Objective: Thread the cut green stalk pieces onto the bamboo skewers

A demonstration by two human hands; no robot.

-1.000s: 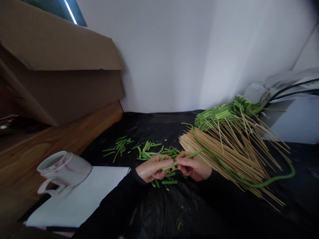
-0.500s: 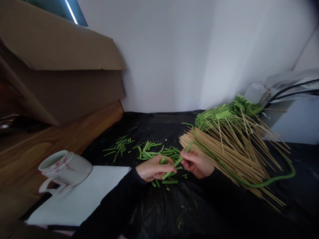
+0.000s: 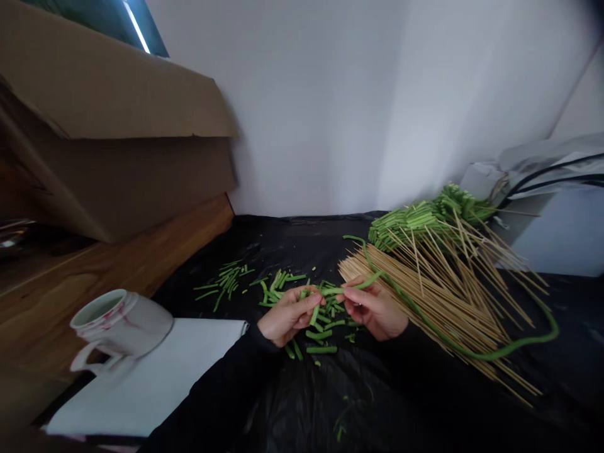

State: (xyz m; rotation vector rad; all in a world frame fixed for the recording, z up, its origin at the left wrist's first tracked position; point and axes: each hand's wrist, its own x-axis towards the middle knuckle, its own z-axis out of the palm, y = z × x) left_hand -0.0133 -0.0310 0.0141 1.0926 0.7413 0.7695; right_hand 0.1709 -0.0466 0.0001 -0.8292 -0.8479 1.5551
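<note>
Between my hands a green long bean runs nearly level, over the dark sheet. My right hand pinches it between thumb and fingertips. My left hand is closed on the bean's near end and on short cut lengths, one of which points down from the fingers. Below and behind the hands lie loose bean pieces, with a smaller group of thin pieces farther left. Another whole long bean curves across a heap of bamboo skewers on the right.
Bundled short bean lengths lie behind the skewers. A white mug stands on a white pad at left. A cardboard box is at back left, a wall behind. Black plastic covers the surface.
The bean between my hands has swung from a steep slant to nearly level. Its near end now meets my left fingertips, where a short piece points downward.
</note>
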